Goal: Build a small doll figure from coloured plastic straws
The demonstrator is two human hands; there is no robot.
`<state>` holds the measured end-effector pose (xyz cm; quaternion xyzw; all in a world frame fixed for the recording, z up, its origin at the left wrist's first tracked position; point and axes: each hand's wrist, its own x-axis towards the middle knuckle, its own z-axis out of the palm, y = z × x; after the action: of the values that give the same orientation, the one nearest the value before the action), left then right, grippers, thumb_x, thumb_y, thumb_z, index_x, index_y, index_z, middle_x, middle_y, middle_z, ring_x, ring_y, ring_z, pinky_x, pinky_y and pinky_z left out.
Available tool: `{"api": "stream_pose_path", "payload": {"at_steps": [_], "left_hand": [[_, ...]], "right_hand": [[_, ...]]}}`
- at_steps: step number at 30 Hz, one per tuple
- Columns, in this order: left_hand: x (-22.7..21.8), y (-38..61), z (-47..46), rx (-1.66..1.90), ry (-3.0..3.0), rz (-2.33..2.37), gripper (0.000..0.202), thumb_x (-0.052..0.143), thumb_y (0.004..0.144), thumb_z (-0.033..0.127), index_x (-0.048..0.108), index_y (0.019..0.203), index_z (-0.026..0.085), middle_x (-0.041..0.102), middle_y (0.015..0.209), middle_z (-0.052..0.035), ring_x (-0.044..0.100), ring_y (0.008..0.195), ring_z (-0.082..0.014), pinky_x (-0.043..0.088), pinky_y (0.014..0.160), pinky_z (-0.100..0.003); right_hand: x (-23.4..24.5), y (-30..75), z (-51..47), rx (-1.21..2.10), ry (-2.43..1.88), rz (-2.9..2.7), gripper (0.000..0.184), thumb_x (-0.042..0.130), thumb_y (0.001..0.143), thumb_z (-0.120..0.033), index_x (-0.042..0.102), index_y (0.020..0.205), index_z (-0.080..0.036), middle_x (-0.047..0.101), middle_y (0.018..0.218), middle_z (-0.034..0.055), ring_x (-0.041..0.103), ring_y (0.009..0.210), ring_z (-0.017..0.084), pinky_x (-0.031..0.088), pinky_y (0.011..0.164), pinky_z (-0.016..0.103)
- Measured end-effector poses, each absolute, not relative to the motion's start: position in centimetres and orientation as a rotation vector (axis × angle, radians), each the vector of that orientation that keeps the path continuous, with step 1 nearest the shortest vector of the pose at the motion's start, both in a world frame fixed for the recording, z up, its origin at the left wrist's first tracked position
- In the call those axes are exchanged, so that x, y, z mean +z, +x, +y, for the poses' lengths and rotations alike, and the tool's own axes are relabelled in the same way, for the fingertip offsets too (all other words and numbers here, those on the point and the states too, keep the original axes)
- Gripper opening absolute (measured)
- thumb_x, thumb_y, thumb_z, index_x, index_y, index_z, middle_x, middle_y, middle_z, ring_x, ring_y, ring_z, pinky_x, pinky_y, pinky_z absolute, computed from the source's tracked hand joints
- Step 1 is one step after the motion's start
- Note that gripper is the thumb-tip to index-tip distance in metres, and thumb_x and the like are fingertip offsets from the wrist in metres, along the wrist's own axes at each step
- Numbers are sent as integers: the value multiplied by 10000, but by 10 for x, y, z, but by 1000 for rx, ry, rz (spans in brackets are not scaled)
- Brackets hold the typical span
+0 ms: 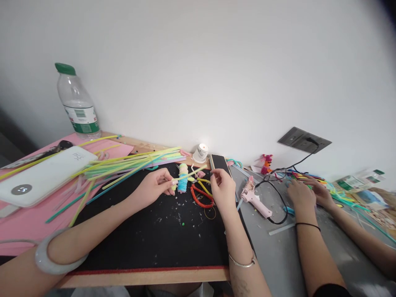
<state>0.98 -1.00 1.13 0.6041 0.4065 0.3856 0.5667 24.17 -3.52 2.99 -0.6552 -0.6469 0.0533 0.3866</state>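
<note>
My left hand [158, 184] pinches a pale yellow pipe cleaner [193, 171], which slants up to the right over the black mat [148, 235]. My right hand [223, 187] is just past its far end, fingers curled inward; whether anything is between them is hidden. Close to my left fingertips stands a small figure wound in blue and pale yellow fuzzy strands [183, 181]. Red-handled pliers [201, 200] lie between my hands, with yellow pieces by them.
Loose pipe cleaners [133, 165] and a white power bank [46, 175] lie at left, near a plastic bottle [78, 107]. A paper cup [201, 152] stands by the wall. At right are a corded pink glue gun [255, 200] and another person's hands [303, 194].
</note>
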Motion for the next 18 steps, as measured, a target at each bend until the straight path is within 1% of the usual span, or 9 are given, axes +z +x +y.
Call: {"api": "stream_pose_path", "payload": {"at_steps": [2, 4, 7, 14, 16, 18], "left_hand": [[12, 10, -9, 963, 1331, 992, 223, 660, 750, 376, 523, 734, 200, 681, 640, -7, 673, 649, -185, 533, 650, -310], [13, 10, -9, 990, 1243, 1017, 238, 685, 726, 385, 538, 762, 201, 682, 673, 2, 693, 701, -196, 539, 674, -309], [15, 12, -8, 997, 1169, 1022, 263, 720, 692, 388, 560, 792, 204, 674, 724, 9, 709, 776, -217, 543, 699, -302], [12, 11, -9, 1013, 1075, 951, 278, 722, 707, 405, 557, 828, 218, 656, 795, 21, 702, 853, -219, 537, 707, -265], [12, 10, -9, 1030, 1058, 937, 279, 716, 716, 396, 548, 845, 215, 650, 798, 27, 697, 847, -217, 534, 708, -265], [13, 9, -8, 1067, 1043, 940, 290, 718, 714, 384, 540, 860, 208, 645, 802, 26, 691, 825, -211, 532, 706, -273]], "right_hand": [[26, 250, -34, 261, -1816, -1739, 157, 528, 797, -211, 580, 940, -177, 609, 794, 35, 571, 729, 177, 434, 673, 288], [21, 252, -34, 405, -1919, -1838, 251, 583, 729, -191, 569, 978, -164, 601, 824, 40, 567, 740, 181, 429, 660, 285], [19, 249, -36, 511, -1943, -1928, 341, 566, 698, -137, 558, 1037, -156, 595, 887, 52, 565, 786, 179, 426, 691, 283], [21, 242, -38, 485, -1965, -1972, 400, 609, 659, -126, 551, 1055, -147, 593, 977, 85, 567, 903, 198, 420, 759, 283], [20, 240, -38, 423, -2010, -1980, 359, 621, 648, -129, 558, 1001, -140, 599, 980, 101, 573, 903, 214, 416, 745, 288], [20, 239, -38, 342, -2058, -1985, 287, 611, 639, -111, 565, 920, -145, 616, 916, 96, 586, 842, 219, 403, 687, 282]]}}
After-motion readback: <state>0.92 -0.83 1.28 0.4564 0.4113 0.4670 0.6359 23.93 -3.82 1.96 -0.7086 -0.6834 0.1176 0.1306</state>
